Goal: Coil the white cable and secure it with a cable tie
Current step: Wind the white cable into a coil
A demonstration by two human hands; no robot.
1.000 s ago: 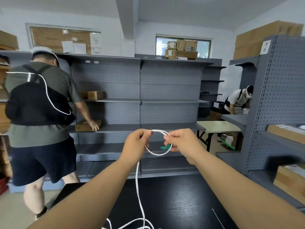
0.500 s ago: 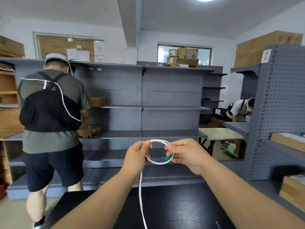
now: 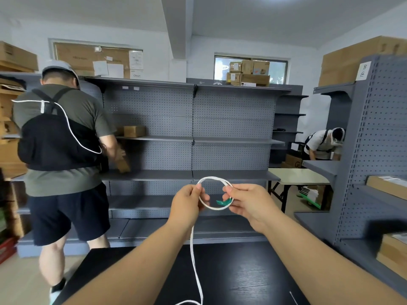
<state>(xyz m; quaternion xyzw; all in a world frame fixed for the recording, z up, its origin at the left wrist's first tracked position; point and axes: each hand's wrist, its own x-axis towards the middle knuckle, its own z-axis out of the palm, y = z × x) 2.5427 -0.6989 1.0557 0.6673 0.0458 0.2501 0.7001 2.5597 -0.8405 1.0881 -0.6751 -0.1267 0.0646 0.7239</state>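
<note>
Over on the left, a person with a black backpack [image 3: 58, 142] is reaching into the grey shelving [image 3: 231, 128]. In the middle, above the black desk [image 3: 242, 280], the left hand [image 3: 187, 204] is pinching the white cable [image 3: 214, 209] between thumb and fingertips. The cable is forming one upright loop, its open face turned toward the wearer, held in the air between both hands. Its free length is hanging almost straight down from the left hand to the desk. The right hand [image 3: 251, 202] is gripping the loop's right side, where a green end [image 3: 222, 202] is pointing left across the loop.
</note>
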